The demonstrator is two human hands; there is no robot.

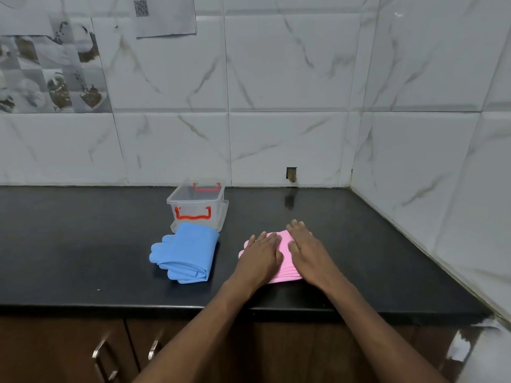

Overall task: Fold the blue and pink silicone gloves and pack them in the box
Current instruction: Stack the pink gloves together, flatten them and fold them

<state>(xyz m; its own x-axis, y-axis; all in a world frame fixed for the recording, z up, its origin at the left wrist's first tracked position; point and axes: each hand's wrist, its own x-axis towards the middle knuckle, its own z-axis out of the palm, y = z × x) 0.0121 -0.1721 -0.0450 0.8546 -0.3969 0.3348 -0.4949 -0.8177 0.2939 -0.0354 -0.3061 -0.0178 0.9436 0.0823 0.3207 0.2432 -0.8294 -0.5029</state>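
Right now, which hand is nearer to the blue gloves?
Left. The left hand presses the pink gloves, just right of the blue gloves; the right hand lies farther right.

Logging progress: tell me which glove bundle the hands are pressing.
The pink gloves, under both flat hands, right of the blue gloves, which lie untouched beside the box.

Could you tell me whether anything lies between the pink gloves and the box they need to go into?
Nothing visible blocks it: bare counter separates the pink gloves from the open box. The folded blue gloves lie left of that line.
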